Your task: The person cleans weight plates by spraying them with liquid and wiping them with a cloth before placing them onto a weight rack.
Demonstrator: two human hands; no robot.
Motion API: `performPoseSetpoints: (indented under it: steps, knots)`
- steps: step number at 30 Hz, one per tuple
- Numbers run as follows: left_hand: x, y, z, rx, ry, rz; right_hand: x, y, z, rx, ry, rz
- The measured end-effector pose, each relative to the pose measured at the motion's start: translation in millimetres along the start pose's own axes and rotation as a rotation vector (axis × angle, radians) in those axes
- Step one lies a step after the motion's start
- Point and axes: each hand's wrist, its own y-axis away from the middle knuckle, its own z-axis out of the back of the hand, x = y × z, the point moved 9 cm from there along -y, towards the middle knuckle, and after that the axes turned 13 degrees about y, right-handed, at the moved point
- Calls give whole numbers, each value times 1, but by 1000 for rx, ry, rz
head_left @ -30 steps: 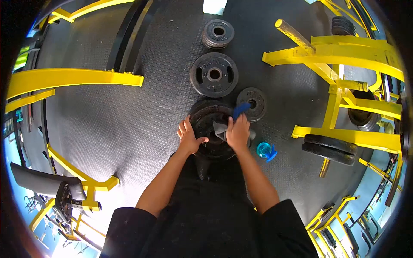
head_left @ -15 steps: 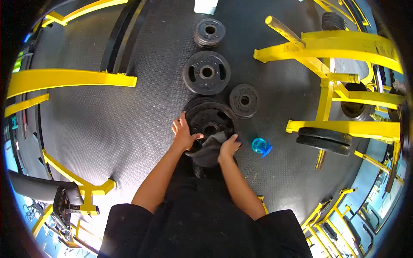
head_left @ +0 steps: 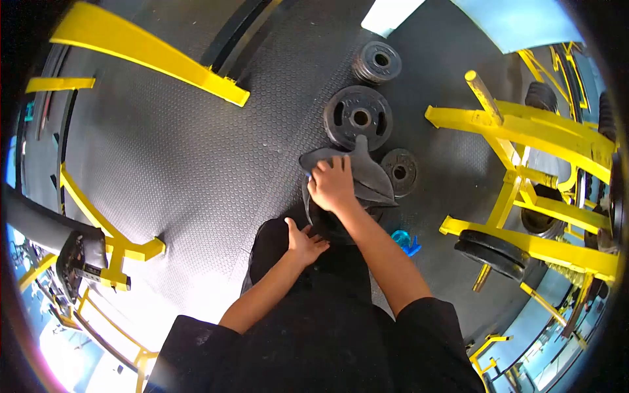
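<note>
My right hand [head_left: 333, 184] is closed on a dark grey cloth [head_left: 368, 175], which spreads over a stack of black weight plates [head_left: 327, 221] on the floor. The cloth hides most of the top plate, and one corner reaches up onto the plate beyond. My left hand [head_left: 304, 245] holds nothing, its fingers apart, beside the near-left edge of that stack and close to my bent knee. Farther along lie a larger black weight plate [head_left: 344, 118] with slots and a smaller stack of plates [head_left: 378, 60]. A small plate [head_left: 401, 171] lies to the right.
A turquoise and blue bottle [head_left: 402, 241] is on the rubber floor [head_left: 196, 150] right of the stack. Yellow machine frames [head_left: 531, 131] stand on the right, one carrying black plates [head_left: 493, 254]. Another yellow frame [head_left: 151, 52] and a padded bench [head_left: 49, 226] are at left.
My right hand has moved up and left across the plate stack, dragging the cloth with it. My left hand has drawn back off the plate towards me. The view has turned and shifted.
</note>
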Motion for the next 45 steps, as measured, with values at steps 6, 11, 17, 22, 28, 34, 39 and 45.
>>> performPoseSetpoints:
  steps: [6,11,17,22,28,34,39,45]
  knots:
    - [-17,-9,19,121,260,116,82,90,-12,-109,31,433]
    - [-83,3,27,32,-247,-245,68,191,-16,-45,320,458]
    - [-95,27,-13,66,-723,-426,-8,263,-34,79,493,456]
    - [-82,55,-57,256,-1505,-1003,-127,279,-49,471,27,-204]
    - [-67,56,-91,77,-1558,-1286,-174,286,-74,-89,-867,-1104]
    - [-78,28,-112,97,-1814,-1142,-160,216,-60,59,-836,-1021]
    - [-53,2,-69,15,-1231,-738,-169,146,-26,239,-327,-682]
    - [-64,5,-69,-147,-1364,-822,-167,124,-40,360,-278,-605]
